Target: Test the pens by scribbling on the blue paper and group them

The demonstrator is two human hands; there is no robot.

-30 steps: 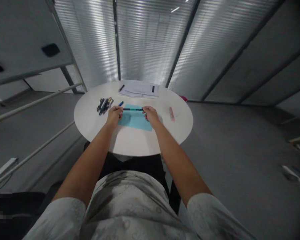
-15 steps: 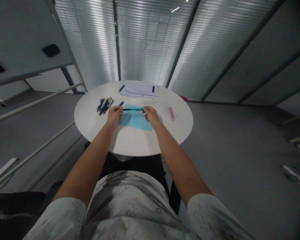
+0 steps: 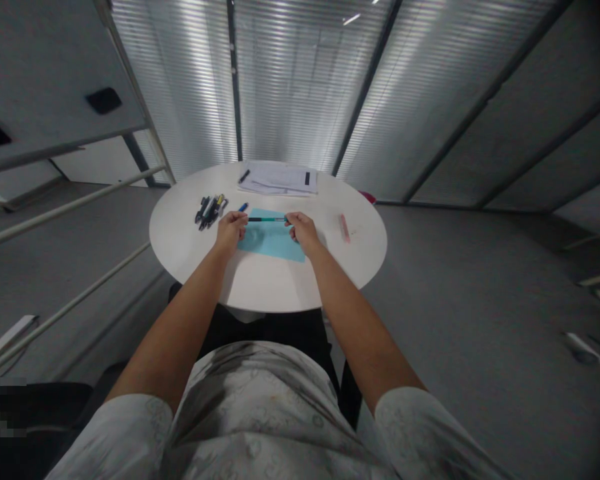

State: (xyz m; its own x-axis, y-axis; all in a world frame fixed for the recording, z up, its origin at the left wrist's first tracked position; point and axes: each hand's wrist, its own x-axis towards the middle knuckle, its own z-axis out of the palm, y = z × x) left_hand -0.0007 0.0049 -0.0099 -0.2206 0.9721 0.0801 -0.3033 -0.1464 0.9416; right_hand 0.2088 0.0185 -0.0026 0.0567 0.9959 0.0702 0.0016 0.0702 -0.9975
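Note:
A green and black pen (image 3: 267,219) is stretched level between my two hands, above a light blue sheet (image 3: 275,245). My left hand (image 3: 231,231) pinches its black end, and my right hand (image 3: 301,231) pinches the other end. Just behind my left hand, a blue pen (image 3: 243,207) rests on the round white table (image 3: 270,290). Several pens and markers (image 3: 211,212) lie in a pile to the left of that hand.
At the table's far edge is a stack of papers (image 3: 280,179) with a dark pen (image 3: 244,176) on it. A pink object (image 3: 345,228) lies to the right. Metal rails (image 3: 75,206) stand at the left.
The pen between my hands looks turned about its length, showing less green than before. Both hands have stayed nearly where they were.

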